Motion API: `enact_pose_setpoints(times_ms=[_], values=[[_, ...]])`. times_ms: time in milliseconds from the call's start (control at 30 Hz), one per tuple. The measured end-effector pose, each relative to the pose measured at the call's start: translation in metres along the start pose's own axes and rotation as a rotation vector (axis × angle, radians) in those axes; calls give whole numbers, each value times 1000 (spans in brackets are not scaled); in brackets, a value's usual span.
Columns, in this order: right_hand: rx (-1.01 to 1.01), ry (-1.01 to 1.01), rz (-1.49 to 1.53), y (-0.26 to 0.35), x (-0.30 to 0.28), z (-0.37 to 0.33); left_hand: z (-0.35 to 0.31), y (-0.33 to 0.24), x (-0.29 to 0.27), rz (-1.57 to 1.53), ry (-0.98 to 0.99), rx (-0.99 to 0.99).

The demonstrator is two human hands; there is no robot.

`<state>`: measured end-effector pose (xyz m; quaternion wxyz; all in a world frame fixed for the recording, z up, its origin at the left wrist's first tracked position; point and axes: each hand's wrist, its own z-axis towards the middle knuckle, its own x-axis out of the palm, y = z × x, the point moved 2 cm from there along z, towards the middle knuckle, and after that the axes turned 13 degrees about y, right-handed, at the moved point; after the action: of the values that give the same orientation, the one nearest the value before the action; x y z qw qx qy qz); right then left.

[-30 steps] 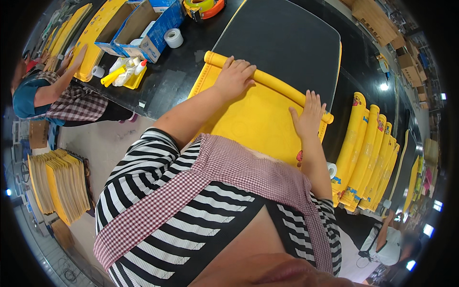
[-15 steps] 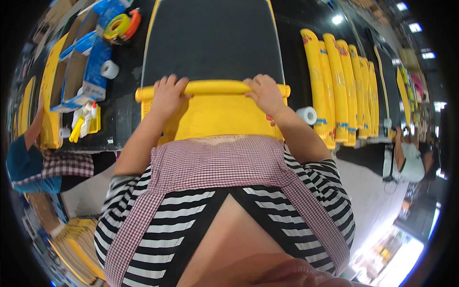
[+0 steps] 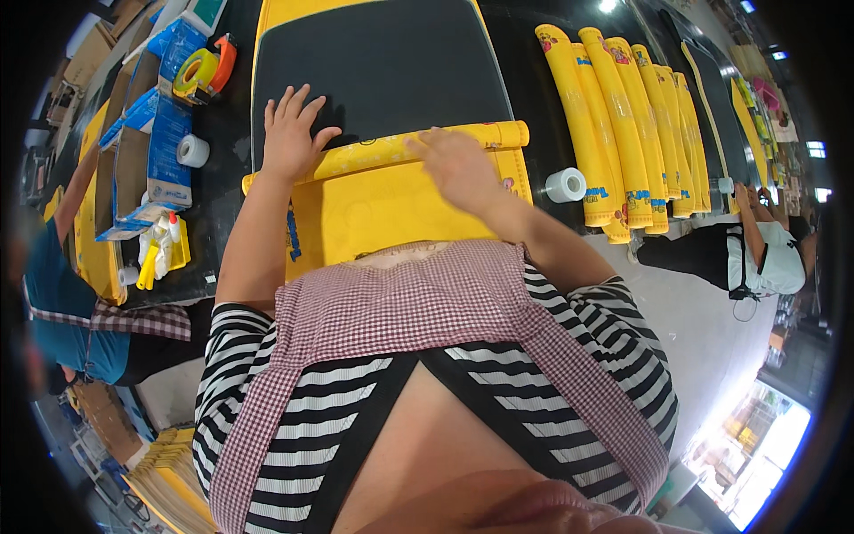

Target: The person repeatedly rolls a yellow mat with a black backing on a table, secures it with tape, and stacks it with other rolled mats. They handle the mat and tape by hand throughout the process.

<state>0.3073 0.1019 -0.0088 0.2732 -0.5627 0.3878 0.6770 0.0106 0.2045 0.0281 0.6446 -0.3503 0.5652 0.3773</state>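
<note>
In front of me a yellow roll [image 3: 356, 157] with small printed figures lies crosswise, its right end a little farther from me than its left. Beyond it stretches a flat black sheet [image 3: 374, 71] with yellow showing along its far and left edges. A flat yellow sheet [image 3: 356, 214] lies on the near side of the roll, up to my apron. My left hand [image 3: 292, 133] is open, fingers spread over the black sheet, with its wrist across the roll's left part. Over the roll's right half, my right hand [image 3: 458, 169] is open and slightly blurred, holding nothing visible.
Several finished yellow rolls [image 3: 614, 125] lie side by side at right, near a white tape roll [image 3: 566, 185]. At left stand blue cardboard boxes [image 3: 165, 147], a tape dispenser [image 3: 203, 71], another tape roll [image 3: 192, 150] and a small yellow tray [image 3: 181, 242]. Co-workers [image 3: 89, 267] stand on both sides.
My left hand has left the roll and spread onto the black sheet. My right hand has shifted left along the roll, which now lies tilted. My view has turned slightly.
</note>
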Motion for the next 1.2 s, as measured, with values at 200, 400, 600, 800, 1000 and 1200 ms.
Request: enact_pose_setpoints(times_ms=[200,400,600,800,1000,1200], values=[[216,96,-74,-5,-5,59,-19,3,16,-140,-76,-85],[317,275,36,-20,-24,92,-61,75,40,-352,-61,-621],[548,206,92,-42,-52,53,-61,71,43,-502,-81,-687],[786,-214,666,-126,-13,-15,-61,65,27,-639,-69,-734],[755,-602,1373,-114,11,-37,-72,49,10,-785,-87,-848],[790,-395,949,-109,1,-42,-70,57,10,-759,-77,-839]])
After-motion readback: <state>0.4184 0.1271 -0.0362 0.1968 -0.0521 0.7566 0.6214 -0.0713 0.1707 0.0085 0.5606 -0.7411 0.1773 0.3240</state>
